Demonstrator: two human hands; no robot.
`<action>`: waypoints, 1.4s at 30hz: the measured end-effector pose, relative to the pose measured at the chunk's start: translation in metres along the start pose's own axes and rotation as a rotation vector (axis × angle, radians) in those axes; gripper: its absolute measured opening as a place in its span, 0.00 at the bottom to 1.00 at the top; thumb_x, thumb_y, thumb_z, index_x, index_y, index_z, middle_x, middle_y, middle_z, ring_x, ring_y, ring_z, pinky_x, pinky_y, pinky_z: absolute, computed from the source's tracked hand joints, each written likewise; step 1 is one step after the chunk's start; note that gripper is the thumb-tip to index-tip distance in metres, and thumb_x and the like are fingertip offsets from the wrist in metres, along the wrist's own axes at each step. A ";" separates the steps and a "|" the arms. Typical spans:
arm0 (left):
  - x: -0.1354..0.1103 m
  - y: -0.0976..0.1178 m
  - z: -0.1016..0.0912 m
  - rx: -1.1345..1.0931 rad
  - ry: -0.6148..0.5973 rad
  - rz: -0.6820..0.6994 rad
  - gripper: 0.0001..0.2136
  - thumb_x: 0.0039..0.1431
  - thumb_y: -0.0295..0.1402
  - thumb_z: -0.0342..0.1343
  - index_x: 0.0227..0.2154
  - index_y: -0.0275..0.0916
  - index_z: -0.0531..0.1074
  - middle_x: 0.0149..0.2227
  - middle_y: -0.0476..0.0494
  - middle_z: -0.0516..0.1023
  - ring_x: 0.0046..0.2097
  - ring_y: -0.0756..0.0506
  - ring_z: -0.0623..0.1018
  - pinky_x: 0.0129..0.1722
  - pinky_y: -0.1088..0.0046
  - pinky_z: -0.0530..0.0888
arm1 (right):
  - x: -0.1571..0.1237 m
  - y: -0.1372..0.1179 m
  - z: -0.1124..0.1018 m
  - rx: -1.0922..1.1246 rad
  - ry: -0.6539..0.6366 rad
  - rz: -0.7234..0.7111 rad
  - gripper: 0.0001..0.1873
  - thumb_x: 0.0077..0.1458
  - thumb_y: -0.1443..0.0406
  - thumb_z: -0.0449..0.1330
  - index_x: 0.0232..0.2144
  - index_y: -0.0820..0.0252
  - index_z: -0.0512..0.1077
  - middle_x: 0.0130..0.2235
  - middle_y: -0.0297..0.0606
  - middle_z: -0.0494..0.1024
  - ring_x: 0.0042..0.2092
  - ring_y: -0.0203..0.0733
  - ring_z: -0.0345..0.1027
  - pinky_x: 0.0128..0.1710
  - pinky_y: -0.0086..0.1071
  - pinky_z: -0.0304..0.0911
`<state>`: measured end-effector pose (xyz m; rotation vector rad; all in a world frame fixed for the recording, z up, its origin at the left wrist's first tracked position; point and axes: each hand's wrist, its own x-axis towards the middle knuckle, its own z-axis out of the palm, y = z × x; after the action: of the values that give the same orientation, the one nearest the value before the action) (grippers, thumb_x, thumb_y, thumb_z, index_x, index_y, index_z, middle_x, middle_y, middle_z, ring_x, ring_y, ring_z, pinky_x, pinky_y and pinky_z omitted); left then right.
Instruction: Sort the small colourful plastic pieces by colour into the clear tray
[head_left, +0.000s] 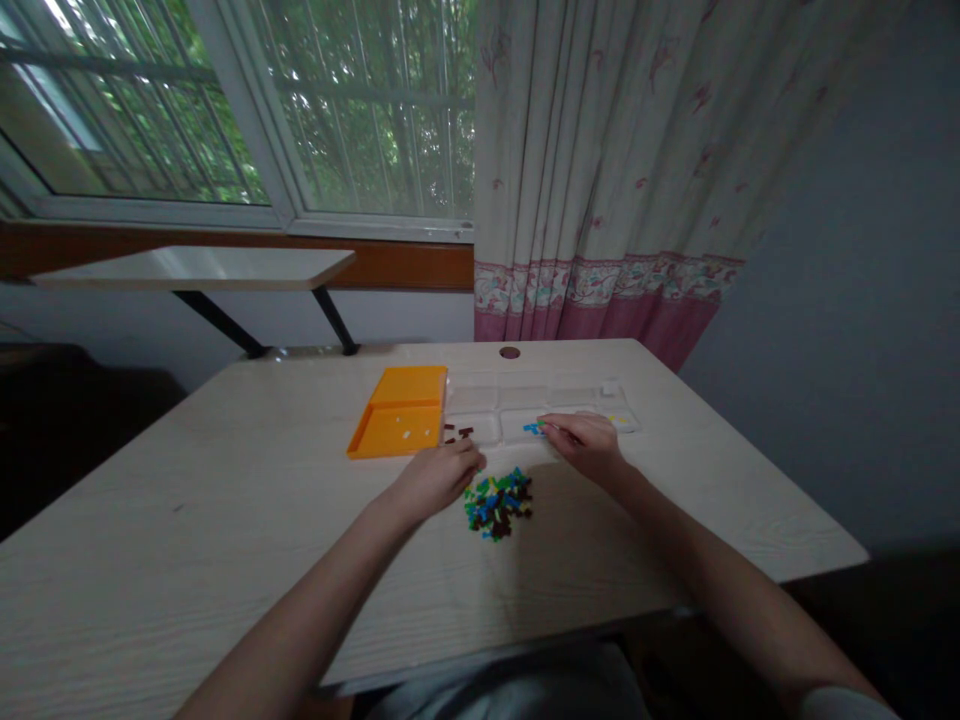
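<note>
A heap of small plastic building bricks [498,503] in green, blue, brown and yellow lies on the table. At its upper left edge is my left hand [444,474], its fingers pinched together; what they hold, if anything, is hidden. My right hand [586,442] is over the clear compartment tray [489,428], its fingertips closed on what looks like a small green brick [540,422]. Right below those fingertips, several blue bricks [532,429] lie in a front compartment. Brown bricks [466,432] sit in the left front compartment, and yellow bricks [619,420] are at the right end.
Left of the clear tray, and touching it, stands an orange tray [409,386] with a few white pieces in its front section. A raised shelf [202,267] on black legs is at the back left. The table [247,480] has a round hole near its back edge.
</note>
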<state>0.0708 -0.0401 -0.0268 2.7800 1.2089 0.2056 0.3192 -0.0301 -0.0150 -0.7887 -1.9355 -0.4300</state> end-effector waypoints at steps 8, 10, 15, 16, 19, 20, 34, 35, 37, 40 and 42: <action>-0.002 0.002 -0.006 0.002 -0.011 0.015 0.10 0.60 0.31 0.43 0.39 0.41 0.68 0.38 0.44 0.73 0.40 0.46 0.73 0.37 0.74 0.69 | -0.004 0.052 -0.023 -0.119 -0.405 0.020 0.11 0.57 0.63 0.52 0.37 0.57 0.75 0.35 0.34 0.79 0.33 0.37 0.74 0.34 0.27 0.65; -0.003 0.002 -0.007 0.018 -0.009 -0.006 0.10 0.60 0.32 0.43 0.39 0.40 0.68 0.37 0.44 0.73 0.40 0.46 0.74 0.36 0.73 0.69 | -0.006 0.067 -0.027 -0.125 -0.552 0.108 0.11 0.57 0.64 0.53 0.38 0.57 0.75 0.37 0.35 0.79 0.36 0.39 0.74 0.35 0.29 0.66; -0.003 0.003 -0.008 0.066 -0.025 -0.006 0.10 0.59 0.33 0.43 0.35 0.39 0.69 0.35 0.44 0.73 0.37 0.46 0.73 0.32 0.75 0.68 | -0.010 0.085 -0.031 -0.115 -0.759 0.249 0.12 0.57 0.64 0.52 0.40 0.53 0.74 0.40 0.34 0.78 0.40 0.43 0.73 0.38 0.32 0.66; -0.003 0.003 -0.008 0.074 -0.027 -0.003 0.10 0.59 0.33 0.44 0.34 0.39 0.70 0.34 0.44 0.73 0.37 0.46 0.73 0.32 0.75 0.68 | -0.010 0.086 -0.031 -0.119 -0.767 0.269 0.13 0.57 0.64 0.52 0.40 0.53 0.74 0.40 0.35 0.78 0.40 0.43 0.73 0.39 0.33 0.66; -0.003 0.003 -0.008 0.077 -0.027 -0.005 0.10 0.59 0.34 0.44 0.33 0.39 0.70 0.34 0.44 0.73 0.36 0.47 0.73 0.32 0.75 0.68 | -0.009 0.085 -0.031 -0.123 -0.770 0.321 0.13 0.57 0.63 0.51 0.40 0.53 0.74 0.41 0.35 0.78 0.41 0.44 0.72 0.40 0.34 0.66; -0.003 0.003 -0.007 0.074 -0.027 -0.006 0.10 0.59 0.34 0.44 0.33 0.39 0.70 0.34 0.44 0.73 0.36 0.47 0.73 0.32 0.76 0.68 | -0.008 0.083 -0.031 -0.113 -0.766 0.332 0.14 0.57 0.63 0.51 0.40 0.54 0.74 0.41 0.35 0.78 0.41 0.44 0.72 0.40 0.34 0.66; -0.003 0.013 -0.011 -0.113 0.244 0.031 0.10 0.60 0.33 0.44 0.37 0.38 0.70 0.35 0.44 0.75 0.38 0.48 0.74 0.36 0.76 0.69 | -0.015 -0.024 0.021 0.117 -0.703 0.185 0.15 0.54 0.58 0.54 0.42 0.54 0.73 0.33 0.35 0.80 0.32 0.36 0.72 0.34 0.26 0.62; -0.002 0.014 -0.011 -0.116 0.255 0.037 0.10 0.61 0.33 0.44 0.36 0.38 0.71 0.35 0.44 0.75 0.37 0.48 0.74 0.36 0.76 0.69 | -0.015 -0.028 0.022 0.121 -0.680 0.202 0.15 0.54 0.57 0.55 0.41 0.55 0.73 0.30 0.34 0.79 0.30 0.36 0.72 0.32 0.26 0.61; -0.001 0.015 -0.009 -0.114 0.262 0.046 0.10 0.61 0.34 0.45 0.35 0.38 0.71 0.34 0.45 0.75 0.36 0.49 0.74 0.35 0.76 0.69 | -0.014 -0.032 0.023 0.120 -0.643 0.240 0.14 0.52 0.56 0.57 0.39 0.55 0.74 0.26 0.33 0.79 0.27 0.35 0.71 0.30 0.25 0.60; 0.000 0.016 -0.006 -0.105 0.260 0.046 0.11 0.61 0.35 0.44 0.35 0.38 0.71 0.33 0.45 0.74 0.36 0.48 0.74 0.34 0.76 0.68 | -0.013 -0.032 0.023 0.128 -0.633 0.250 0.12 0.53 0.57 0.56 0.37 0.54 0.75 0.26 0.32 0.78 0.27 0.34 0.70 0.30 0.25 0.59; 0.001 0.016 -0.005 -0.104 0.255 0.041 0.11 0.61 0.35 0.44 0.36 0.38 0.70 0.33 0.44 0.75 0.36 0.48 0.74 0.35 0.75 0.68 | -0.013 -0.032 0.023 0.138 -0.628 0.231 0.11 0.54 0.59 0.56 0.37 0.54 0.74 0.28 0.32 0.79 0.28 0.34 0.70 0.31 0.24 0.60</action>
<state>0.0820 -0.0504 -0.0196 2.7527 1.1527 0.6242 0.2868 -0.0442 -0.0366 -1.1335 -2.3723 0.1137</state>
